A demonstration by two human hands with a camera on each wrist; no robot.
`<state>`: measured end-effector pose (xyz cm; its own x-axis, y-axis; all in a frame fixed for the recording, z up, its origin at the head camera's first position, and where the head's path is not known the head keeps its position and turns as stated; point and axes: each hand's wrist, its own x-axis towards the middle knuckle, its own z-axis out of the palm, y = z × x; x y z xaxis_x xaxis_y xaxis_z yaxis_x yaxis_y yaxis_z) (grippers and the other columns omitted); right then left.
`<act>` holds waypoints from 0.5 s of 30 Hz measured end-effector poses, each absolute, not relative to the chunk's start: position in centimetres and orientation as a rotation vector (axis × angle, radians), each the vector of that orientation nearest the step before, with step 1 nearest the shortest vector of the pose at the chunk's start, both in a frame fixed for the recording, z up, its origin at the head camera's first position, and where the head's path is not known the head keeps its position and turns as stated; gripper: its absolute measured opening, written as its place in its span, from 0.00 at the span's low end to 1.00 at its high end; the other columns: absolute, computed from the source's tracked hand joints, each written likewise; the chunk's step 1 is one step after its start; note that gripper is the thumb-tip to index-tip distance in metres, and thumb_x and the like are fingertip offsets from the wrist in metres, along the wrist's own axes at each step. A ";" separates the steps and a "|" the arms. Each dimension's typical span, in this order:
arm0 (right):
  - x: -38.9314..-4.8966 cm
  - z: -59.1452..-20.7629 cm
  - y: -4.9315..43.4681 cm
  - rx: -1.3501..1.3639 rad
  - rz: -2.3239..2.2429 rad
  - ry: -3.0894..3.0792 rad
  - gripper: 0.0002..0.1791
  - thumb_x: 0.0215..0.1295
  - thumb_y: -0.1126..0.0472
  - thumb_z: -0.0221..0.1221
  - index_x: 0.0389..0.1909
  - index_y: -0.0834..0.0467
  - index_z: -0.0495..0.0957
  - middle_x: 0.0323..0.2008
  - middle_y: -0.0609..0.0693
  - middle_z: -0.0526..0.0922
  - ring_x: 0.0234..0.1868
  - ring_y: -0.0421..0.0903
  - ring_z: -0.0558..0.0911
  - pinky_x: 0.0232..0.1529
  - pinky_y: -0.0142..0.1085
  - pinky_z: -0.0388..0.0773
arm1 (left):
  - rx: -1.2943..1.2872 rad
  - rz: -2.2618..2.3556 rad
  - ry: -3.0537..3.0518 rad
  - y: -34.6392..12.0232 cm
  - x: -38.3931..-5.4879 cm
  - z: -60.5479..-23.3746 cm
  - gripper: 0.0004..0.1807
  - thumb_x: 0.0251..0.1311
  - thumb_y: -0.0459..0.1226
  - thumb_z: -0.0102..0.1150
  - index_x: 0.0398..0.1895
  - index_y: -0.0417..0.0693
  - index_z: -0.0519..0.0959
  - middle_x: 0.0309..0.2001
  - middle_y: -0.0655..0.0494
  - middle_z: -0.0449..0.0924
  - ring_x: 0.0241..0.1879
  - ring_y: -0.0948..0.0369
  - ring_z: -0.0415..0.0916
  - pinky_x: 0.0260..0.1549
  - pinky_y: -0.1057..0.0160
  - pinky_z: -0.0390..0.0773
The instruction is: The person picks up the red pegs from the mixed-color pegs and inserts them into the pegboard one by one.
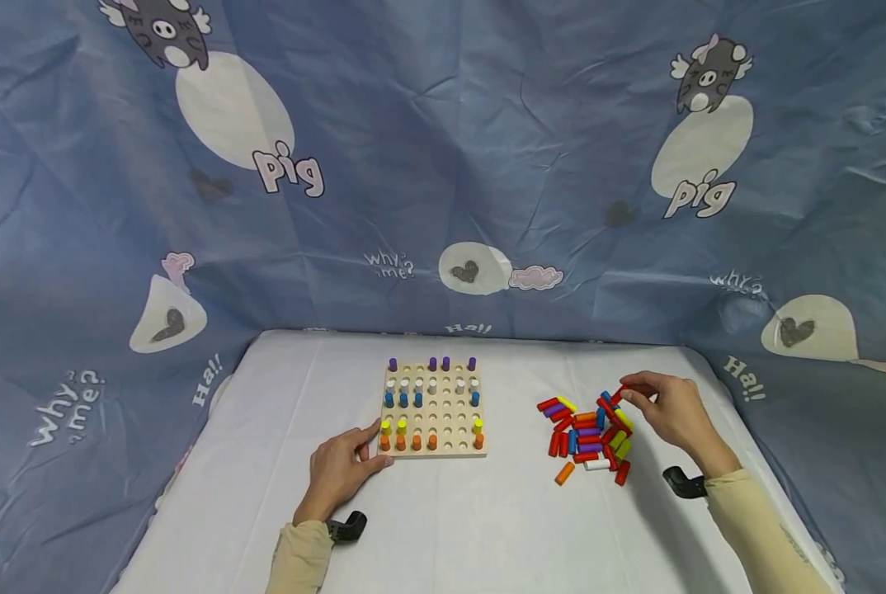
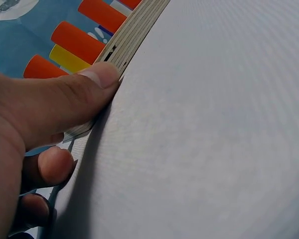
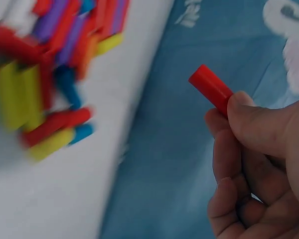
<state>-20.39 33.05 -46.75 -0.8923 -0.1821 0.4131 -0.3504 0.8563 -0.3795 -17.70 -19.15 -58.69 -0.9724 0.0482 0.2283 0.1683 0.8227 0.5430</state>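
A wooden pegboard (image 1: 446, 451) lies on the table, with purple, white, blue, yellow and orange pegs standing in rows of holes. My left hand (image 1: 337, 472) holds its near left corner, thumb on the front edge and index finger at the left side. The left wrist view shows the thumb (image 2: 97, 77) pressed against the layered wooden edge beside orange pegs. Thumb and index finger of my right hand (image 1: 671, 412) pinch a red peg (image 3: 212, 88) above the far right of a loose peg pile (image 1: 588, 440); one end sticks out.
The pile mixes red, purple, blue, yellow, orange and white pegs lying on their sides. A stray orange peg (image 1: 565, 473) lies at its near side. White cloth covers the table (image 1: 473, 528). A blue printed curtain (image 1: 443, 165) encloses the back and sides.
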 end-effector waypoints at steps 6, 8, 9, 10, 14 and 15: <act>-22.3 -44.5 28.7 0.544 0.675 -2.650 0.07 0.60 0.60 0.69 0.39 0.54 0.87 0.27 0.43 0.86 0.23 0.38 0.78 0.21 0.32 0.66 | -0.169 -0.853 -2.787 -19.3 -17.7 -58.9 0.38 0.42 0.57 0.77 0.62 0.64 0.79 0.17 0.73 0.64 0.17 0.69 0.57 0.22 0.65 0.58; -22.8 -44.1 27.4 0.585 0.696 -2.649 0.07 0.60 0.59 0.69 0.39 0.54 0.87 0.28 0.41 0.86 0.24 0.37 0.76 0.22 0.32 0.66 | -0.165 -0.856 -2.787 -19.3 -17.7 -59.0 0.38 0.43 0.57 0.76 0.61 0.64 0.79 0.18 0.73 0.65 0.17 0.69 0.58 0.22 0.65 0.58; -23.1 -44.0 26.8 0.606 0.705 -2.648 0.07 0.60 0.59 0.69 0.39 0.54 0.86 0.28 0.41 0.85 0.24 0.37 0.76 0.22 0.32 0.66 | -0.165 -0.858 -2.787 -19.3 -17.7 -59.0 0.37 0.43 0.57 0.76 0.61 0.65 0.79 0.18 0.73 0.65 0.17 0.69 0.58 0.23 0.65 0.58; -23.4 -43.8 26.2 0.625 0.713 -2.646 0.07 0.60 0.58 0.69 0.39 0.54 0.86 0.29 0.41 0.85 0.24 0.37 0.76 0.22 0.32 0.67 | -0.165 -0.862 -2.787 -19.3 -17.7 -59.0 0.37 0.43 0.57 0.76 0.61 0.65 0.79 0.18 0.73 0.65 0.17 0.68 0.58 0.23 0.64 0.58; -24.3 -43.4 24.3 0.663 0.722 -2.648 0.08 0.59 0.58 0.69 0.39 0.53 0.87 0.28 0.41 0.84 0.25 0.38 0.75 0.22 0.32 0.68 | -0.162 -0.854 -2.799 -19.2 -17.8 -59.0 0.37 0.43 0.58 0.75 0.62 0.66 0.79 0.18 0.73 0.65 0.18 0.68 0.58 0.23 0.64 0.58; -24.5 -43.4 23.8 0.670 0.721 -2.647 0.08 0.59 0.58 0.70 0.39 0.53 0.87 0.28 0.41 0.84 0.25 0.38 0.75 0.23 0.33 0.68 | -0.162 -0.852 -2.802 -19.3 -17.8 -59.0 0.37 0.43 0.58 0.75 0.62 0.66 0.79 0.18 0.73 0.65 0.18 0.68 0.58 0.23 0.65 0.58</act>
